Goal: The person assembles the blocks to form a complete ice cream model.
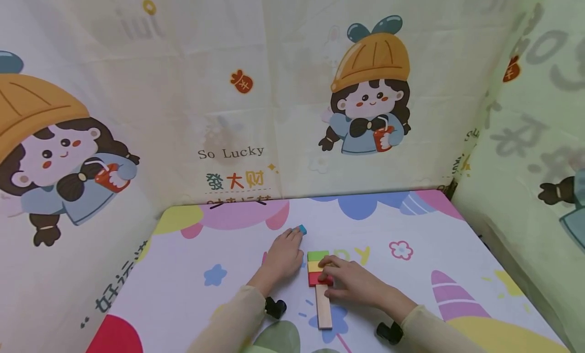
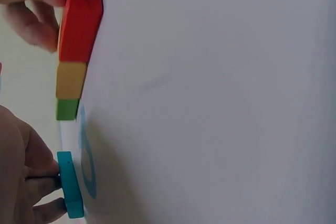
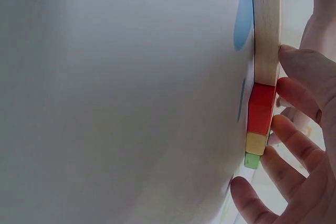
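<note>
A small blue block [image 1: 302, 230] lies on the table at the fingertips of my left hand [image 1: 282, 255]; in the left wrist view, several of those fingers touch the upper side of the blue block [image 2: 70, 184]. Nearer to me, a green block [image 1: 318, 256], a yellow block [image 1: 315, 266] and a red block [image 1: 314, 279] lie against each other in a row. A plain wooden block [image 1: 323, 307] extends from the red one toward me. My right hand [image 1: 354, 282] rests over this row from the right, its thumb at the wooden block and its fingertips on the coloured ones.
The blocks lie on a table [image 1: 379, 241] with a printed white cover. Hanging cloth [image 1: 292, 114] with cartoon figures stands behind it and at both sides. A black wrist device [image 1: 275, 308] sits under the left wrist, another black device [image 1: 390, 333] by the right.
</note>
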`<state>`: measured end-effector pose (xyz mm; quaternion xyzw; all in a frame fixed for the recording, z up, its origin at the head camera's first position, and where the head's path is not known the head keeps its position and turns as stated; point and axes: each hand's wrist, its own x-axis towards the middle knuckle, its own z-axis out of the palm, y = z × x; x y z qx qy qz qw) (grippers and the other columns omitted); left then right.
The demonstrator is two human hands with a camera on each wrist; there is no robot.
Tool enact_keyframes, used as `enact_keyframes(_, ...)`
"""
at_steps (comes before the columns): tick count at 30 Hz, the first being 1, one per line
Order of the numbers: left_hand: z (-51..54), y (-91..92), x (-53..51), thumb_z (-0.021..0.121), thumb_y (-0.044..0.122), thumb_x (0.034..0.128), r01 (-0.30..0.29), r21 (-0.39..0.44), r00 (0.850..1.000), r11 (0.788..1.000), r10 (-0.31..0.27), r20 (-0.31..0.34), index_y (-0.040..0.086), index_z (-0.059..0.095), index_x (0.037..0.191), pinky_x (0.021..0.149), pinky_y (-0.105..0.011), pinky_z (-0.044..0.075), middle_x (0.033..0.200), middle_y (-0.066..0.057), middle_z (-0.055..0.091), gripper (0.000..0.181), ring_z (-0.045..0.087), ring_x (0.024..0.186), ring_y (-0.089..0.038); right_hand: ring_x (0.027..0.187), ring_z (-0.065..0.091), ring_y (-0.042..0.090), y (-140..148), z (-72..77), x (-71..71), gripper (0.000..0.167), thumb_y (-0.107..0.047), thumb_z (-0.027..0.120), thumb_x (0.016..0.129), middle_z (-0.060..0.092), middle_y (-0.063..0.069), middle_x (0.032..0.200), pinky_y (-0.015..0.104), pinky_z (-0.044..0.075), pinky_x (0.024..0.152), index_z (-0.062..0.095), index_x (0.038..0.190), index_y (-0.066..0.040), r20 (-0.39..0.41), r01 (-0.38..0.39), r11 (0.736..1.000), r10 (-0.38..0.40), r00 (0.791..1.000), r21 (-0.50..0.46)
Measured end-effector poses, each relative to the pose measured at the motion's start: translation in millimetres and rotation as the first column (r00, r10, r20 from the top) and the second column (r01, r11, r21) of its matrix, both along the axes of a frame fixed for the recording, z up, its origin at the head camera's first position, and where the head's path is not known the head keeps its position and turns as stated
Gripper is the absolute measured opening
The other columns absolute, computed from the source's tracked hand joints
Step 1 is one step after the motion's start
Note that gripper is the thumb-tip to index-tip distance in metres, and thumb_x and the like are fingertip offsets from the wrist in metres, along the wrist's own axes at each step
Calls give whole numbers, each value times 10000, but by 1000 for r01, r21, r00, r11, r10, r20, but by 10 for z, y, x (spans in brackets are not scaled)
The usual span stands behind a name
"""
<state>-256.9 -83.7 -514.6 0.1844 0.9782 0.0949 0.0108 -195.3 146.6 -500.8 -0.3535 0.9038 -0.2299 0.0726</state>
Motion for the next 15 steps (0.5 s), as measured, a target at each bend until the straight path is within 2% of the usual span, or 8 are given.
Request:
enact_keyframes(3, 11, 16, 6, 481, 253, 1046, 12, 28, 1000, 1000, -13, 11, 45, 466, 1532, 1253, -496, 303, 1637, -98, 417, 530, 359, 1530, -332, 1220, 603, 174, -24, 13, -8, 222, -341, 784, 922, 585, -21, 1403, 533, 525, 979, 704, 1126, -308, 4, 1, 1000, -1, 1000, 0)
enact_keyframes(5, 18, 8, 10, 485, 209, 1041, 7, 115, 1000, 993, -9, 18, 26, 478, 1516, 1250, -529, 295, 1621, -120, 436, 508, 358, 1526, -358, 1236, 598, 188, -32, 16, -16, 219, -352, 787, 918, 594, -16, 1395, 545, 511, 982, 704, 1116, -309, -7, -1, 1000, 1, 1000, 8)
enact_keyframes(7, 24, -9, 17, 485, 159, 1035, -18, 256, 999, 967, 7, 44, 13, 476, 1509, 1250, -567, 271, 1615, -143, 438, 496, 335, 1533, -380, 1241, 595, 193, -34, 21, -29, 212, -367, 789, 914, 607, -23, 1377, 541, 500, 995, 708, 1103, -316, -22, -4, 1000, 4, 1000, 17)
enact_keyframes(8, 26, -19, 23, 487, 144, 1031, -44, 339, 998, 940, 23, 66, 13, 470, 1511, 1246, -585, 269, 1613, -152, 436, 497, 325, 1537, -387, 1240, 595, 197, -33, 23, -43, 209, -375, 792, 910, 617, -31, 1359, 544, 492, 1002, 712, 1095, -321, -29, -2, 1000, 2, 1000, 17)
enact_keyframes(9, 30, -29, 29, 486, 130, 1031, -80, 429, 995, 900, 44, 95, 18, 464, 1514, 1246, -592, 263, 1613, -158, 433, 496, 316, 1541, -389, 1228, 599, 197, -33, 24, -64, 198, -377, 790, 911, 628, -43, 1334, 542, 490, 1008, 718, 1088, -321, -31, 2, 1000, -2, 1000, 6)
enact_keyframes(11, 42, -50, 38, 481, 134, 1037, -184, 592, 980, 785, 97, 175, 35, 450, 1524, 1243, -607, 254, 1614, -164, 429, 498, 310, 1543, -387, 1209, 605, 187, -32, 18, -128, 169, -350, 770, 933, 643, -61, 1291, 525, 497, 1039, 726, 1090, -307, 5, 30, 998, -30, 1000, -57)
enact_keyframes(13, 59, -72, 36, 468, 167, 1046, -298, 710, 952, 638, 147, 267, 48, 443, 1527, 1238, -597, 272, 1605, -164, 440, 496, 335, 1532, -381, 1180, 621, 189, -26, -1, -229, 165, -313, 724, 972, 669, -51, 1259, 498, 516, 1041, 733, 1129, -265, 79, 103, 980, -91, 993, -168)
enact_keyframes(15, 98, -96, 37, 454, 194, 1056, -394, 792, 918, 467, 164, 361, 35, 439, 1524, 1238, -581, 287, 1589, -179, 454, 494, 366, 1512, -387, 1189, 633, 204, -13, -25, -374, 235, -282, 644, 1027, 684, 11, 1275, 459, 533, 1054, 708, 1225, -171, 223, 209, 928, -143, 964, -308)
